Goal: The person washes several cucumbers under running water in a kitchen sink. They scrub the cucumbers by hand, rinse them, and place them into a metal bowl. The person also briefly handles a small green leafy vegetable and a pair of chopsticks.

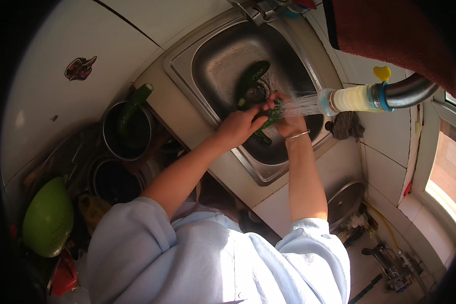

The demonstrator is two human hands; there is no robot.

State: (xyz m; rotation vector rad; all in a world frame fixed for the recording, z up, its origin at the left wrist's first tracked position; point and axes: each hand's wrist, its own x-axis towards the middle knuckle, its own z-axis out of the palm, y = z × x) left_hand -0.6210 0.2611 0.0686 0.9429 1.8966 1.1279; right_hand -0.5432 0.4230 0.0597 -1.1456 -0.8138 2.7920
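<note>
Over the stainless steel sink (220, 53), a green cucumber (270, 114) is held between my two hands under running water. My left hand (235, 127) grips it from the left with the thumb along its near side. My right hand (292, 123), with a bangle at the wrist, cups its other side, partly hidden by spray. A second cucumber (255, 74) lies in the basin beside the drain. Below my hands shows another dark green end (263, 137); I cannot tell whether it belongs to the held cucumber. Water streams from the faucet's extension nozzle (349, 99) at the right.
Left of the counter, another cucumber (135, 104) leans in a metal pot (105, 129). A green colander (47, 218) stands nearer. A red towel (387, 38) hangs above the faucet pipe (414, 91). A round metal lid (345, 203) leans at the right wall.
</note>
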